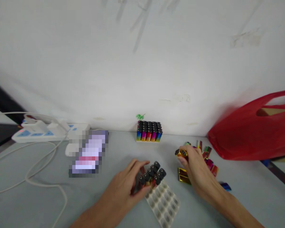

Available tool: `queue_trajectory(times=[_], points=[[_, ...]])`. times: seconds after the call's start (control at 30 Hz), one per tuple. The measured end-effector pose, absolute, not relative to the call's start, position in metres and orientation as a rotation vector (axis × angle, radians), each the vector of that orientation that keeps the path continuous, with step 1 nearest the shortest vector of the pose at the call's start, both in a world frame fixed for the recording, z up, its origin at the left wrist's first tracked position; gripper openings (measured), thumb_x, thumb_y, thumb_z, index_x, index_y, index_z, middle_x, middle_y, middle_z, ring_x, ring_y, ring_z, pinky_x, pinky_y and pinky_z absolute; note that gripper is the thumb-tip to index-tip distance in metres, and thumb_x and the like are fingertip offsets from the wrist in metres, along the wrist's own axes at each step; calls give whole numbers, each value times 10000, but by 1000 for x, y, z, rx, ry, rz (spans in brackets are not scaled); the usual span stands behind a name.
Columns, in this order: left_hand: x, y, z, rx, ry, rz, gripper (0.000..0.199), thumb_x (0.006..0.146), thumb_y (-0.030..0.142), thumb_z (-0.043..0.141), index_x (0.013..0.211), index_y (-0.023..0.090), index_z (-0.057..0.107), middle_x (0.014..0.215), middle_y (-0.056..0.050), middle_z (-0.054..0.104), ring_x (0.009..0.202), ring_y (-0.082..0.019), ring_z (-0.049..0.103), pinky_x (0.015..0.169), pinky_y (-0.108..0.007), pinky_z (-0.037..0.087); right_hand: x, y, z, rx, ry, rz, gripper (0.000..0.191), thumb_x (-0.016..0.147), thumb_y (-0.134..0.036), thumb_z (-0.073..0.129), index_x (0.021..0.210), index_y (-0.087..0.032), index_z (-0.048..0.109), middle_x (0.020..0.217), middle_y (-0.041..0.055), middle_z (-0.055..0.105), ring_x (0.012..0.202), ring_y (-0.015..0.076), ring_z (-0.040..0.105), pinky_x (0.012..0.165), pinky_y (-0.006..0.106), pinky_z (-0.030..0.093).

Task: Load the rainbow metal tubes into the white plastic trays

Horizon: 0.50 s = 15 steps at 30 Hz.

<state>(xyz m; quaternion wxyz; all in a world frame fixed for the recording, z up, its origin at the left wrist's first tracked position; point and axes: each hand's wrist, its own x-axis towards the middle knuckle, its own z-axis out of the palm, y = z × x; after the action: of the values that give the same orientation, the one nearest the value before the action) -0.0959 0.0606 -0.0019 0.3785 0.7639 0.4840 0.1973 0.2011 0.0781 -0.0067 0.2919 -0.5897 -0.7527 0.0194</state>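
My left hand [130, 180] curls its fingers and thumb around a cluster of black-topped lighters [151, 172] at the far end of a white tray [165, 204]. The near part of this tray shows rows of bare oval pockets, and it lies at a slant. To the right, my right hand [191, 161] grips a couple of shiny gold lighter bodies [181, 153], their dark oval ends facing up. More gold bodies [184, 176] lie on the table just under that hand. Behind it is a loose pile of coloured metallic lighter bodies [208, 160], partly hidden by the hand.
A full block of lighters [149, 131] in a white tray stands against the wall. A red bag [249, 129] is at the right. On the left are a phone [90, 153] with a blurred screen, a power strip [41, 134] and white cables [29, 171].
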Motion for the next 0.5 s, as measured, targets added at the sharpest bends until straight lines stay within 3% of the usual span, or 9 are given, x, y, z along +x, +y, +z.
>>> queue_trajectory(times=[0.13, 0.23, 0.5], points=[[-98, 62, -7, 1877, 1276, 535, 586, 1017, 357, 742, 1576, 319, 568, 1041, -13, 736, 812, -219, 665, 827, -347, 542, 181, 69, 25, -1568, -1823, 399, 287, 1179, -463, 386, 1160, -256, 584, 890, 27, 696, 765, 232, 674, 702, 333, 522], [-98, 63, -10, 1813, 1280, 588, 581, 1013, 382, 748, 1565, 318, 577, 1082, -19, 748, 859, -222, 687, 833, -338, 559, 167, 70, 29, -1581, -1838, 542, 298, 1181, -495, 416, 1136, -266, 601, 854, 7, 708, 756, 229, 691, 703, 322, 510], [-98, 63, -10, 1808, 1305, 693, 554, 996, 356, 720, 1535, 334, 595, 1163, -36, 762, 991, -250, 738, 886, -354, 608, 177, 79, -13, -1723, -2132, 40, 376, 1202, -538, 350, 1040, -263, 550, 873, 55, 779, 743, 296, 801, 602, 349, 441]])
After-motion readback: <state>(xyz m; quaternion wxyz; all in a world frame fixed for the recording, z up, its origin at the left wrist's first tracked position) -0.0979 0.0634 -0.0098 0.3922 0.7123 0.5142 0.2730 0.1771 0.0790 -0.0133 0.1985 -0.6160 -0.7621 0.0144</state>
